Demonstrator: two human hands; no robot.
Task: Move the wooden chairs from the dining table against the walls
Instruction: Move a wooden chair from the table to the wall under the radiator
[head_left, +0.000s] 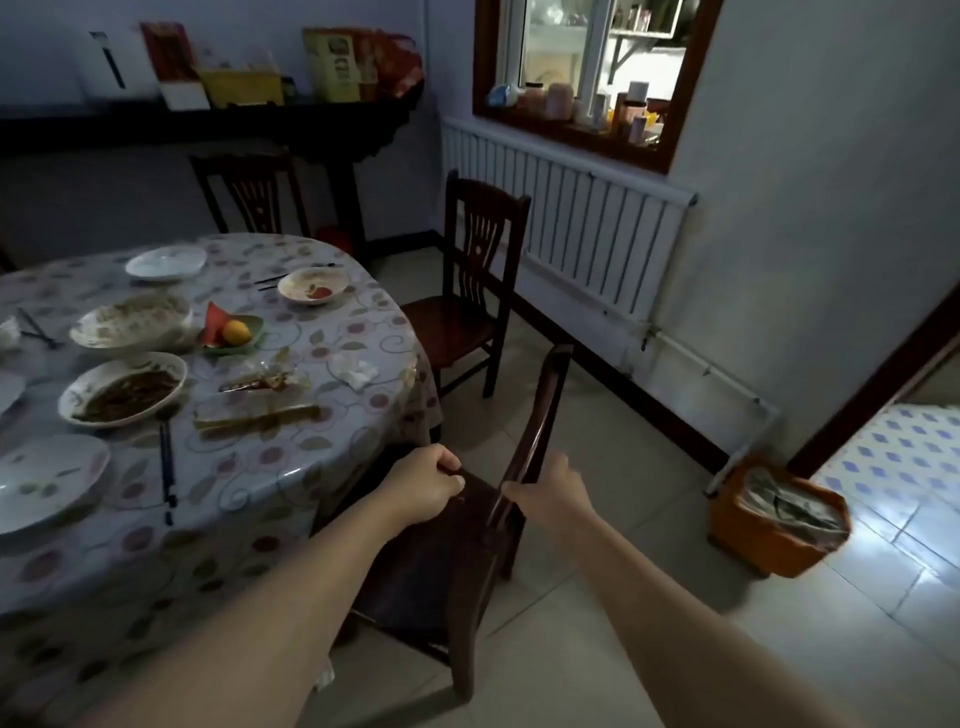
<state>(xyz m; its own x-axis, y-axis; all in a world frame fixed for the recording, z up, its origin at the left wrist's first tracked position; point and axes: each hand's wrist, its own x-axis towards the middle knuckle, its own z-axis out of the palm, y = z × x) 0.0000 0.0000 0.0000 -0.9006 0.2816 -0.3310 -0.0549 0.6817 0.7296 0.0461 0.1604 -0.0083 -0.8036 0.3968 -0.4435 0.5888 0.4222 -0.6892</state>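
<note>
Gripping the wooden chair (441, 561): left hand (423, 488) clenched on seat edge, right hand (550, 491) on backrest.

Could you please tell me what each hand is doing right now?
Left hand: closed on the dark wooden chair's seat edge.
Right hand: closed on its backrest post.

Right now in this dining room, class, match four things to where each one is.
Things:
1. dark wooden chair nearest the camera
2. second dark wooden chair
3. orange waste bin
4. yellow round fruit

Places:
A. in a green dish on the table
B. gripped by left hand and right hand
C. by the doorway
D. before the white radiator

Pairs: 1-B, 2-D, 3-C, 4-A
</note>
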